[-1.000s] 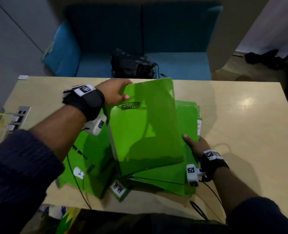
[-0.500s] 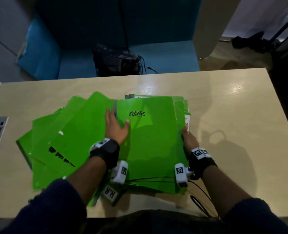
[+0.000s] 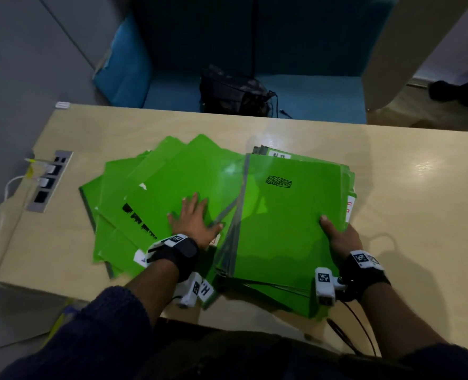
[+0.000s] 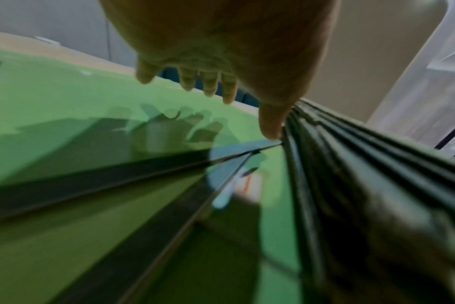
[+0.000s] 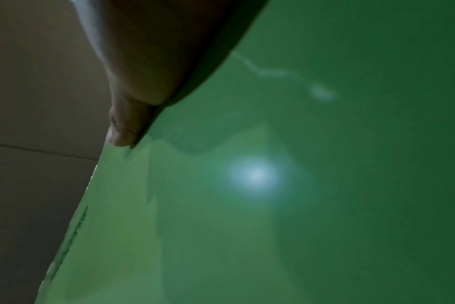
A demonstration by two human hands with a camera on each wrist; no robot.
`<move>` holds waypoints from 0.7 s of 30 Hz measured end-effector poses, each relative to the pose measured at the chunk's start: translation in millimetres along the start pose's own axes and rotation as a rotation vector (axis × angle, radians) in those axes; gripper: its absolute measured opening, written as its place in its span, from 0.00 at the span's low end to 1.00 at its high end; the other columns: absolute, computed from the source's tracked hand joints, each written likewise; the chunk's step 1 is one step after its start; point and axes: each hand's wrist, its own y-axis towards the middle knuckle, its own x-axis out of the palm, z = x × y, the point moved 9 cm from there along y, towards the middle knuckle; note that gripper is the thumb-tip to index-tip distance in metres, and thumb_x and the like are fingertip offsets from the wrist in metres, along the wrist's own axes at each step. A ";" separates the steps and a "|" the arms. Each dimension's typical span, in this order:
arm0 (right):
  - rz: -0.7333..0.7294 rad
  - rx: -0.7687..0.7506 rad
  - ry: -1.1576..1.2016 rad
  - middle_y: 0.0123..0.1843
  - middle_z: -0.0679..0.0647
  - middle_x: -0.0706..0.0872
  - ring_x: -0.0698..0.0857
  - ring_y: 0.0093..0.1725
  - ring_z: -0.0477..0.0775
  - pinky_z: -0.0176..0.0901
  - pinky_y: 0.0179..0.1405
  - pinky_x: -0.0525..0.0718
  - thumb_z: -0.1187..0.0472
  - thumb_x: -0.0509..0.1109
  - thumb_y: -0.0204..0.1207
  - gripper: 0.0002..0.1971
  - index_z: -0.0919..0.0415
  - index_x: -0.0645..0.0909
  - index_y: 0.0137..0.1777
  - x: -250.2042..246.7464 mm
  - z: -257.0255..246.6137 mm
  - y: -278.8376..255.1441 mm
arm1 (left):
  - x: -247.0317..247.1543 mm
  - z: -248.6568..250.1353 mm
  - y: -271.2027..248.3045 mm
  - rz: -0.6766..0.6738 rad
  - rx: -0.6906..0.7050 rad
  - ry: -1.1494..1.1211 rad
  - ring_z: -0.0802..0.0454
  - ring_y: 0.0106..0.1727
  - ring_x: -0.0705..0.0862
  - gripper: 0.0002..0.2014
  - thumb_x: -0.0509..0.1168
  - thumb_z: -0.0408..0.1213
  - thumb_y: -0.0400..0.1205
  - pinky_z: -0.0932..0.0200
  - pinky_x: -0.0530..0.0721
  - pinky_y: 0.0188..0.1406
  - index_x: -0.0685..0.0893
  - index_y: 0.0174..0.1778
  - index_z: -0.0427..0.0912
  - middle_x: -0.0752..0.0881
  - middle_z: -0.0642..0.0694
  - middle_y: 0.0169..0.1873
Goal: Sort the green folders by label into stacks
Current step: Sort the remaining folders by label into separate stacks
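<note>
Green folders lie in two groups on the table [image 3: 419, 215]. A fanned left pile [image 3: 156, 187] carries black writing. The right stack [image 3: 282, 229] is topped by a folder with a scribbled black mark [image 3: 279, 181]. My left hand [image 3: 191, 215] lies flat with fingers spread on the left pile, its thumb against the right stack's edge. In the left wrist view the left hand [image 4: 221, 51] shows straight fingers [image 4: 209, 86] just over the green cover. My right hand [image 3: 337, 237] grips the right stack's right edge, thumb on top. The right wrist view shows that thumb [image 5: 122, 133] on green plastic; the fingers are hidden.
White labels stick out of the folders: one at the front [image 3: 206, 290], one at the far edge [image 3: 278, 154], a red-lettered one on the right [image 3: 351, 209]. A socket strip [image 3: 49, 185] is set into the table's left. Behind stands a blue sofa [image 3: 309, 100] with a black bag [image 3: 233, 91].
A second ago my left hand held the marked folder up; it then laid it on the right stack and moved left onto the fanned pile. My right hand kept its hold.
</note>
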 end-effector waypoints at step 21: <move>0.033 0.020 -0.098 0.53 0.66 0.87 0.85 0.44 0.62 0.49 0.44 0.82 0.32 0.70 0.73 0.36 0.63 0.82 0.67 -36.2 17.7 -3.3 | 18.1 -54.6 -53.6 -0.044 -0.180 -0.077 0.34 0.86 0.52 0.33 0.57 0.51 0.86 0.32 0.68 0.78 0.54 0.86 0.47 0.51 0.45 0.87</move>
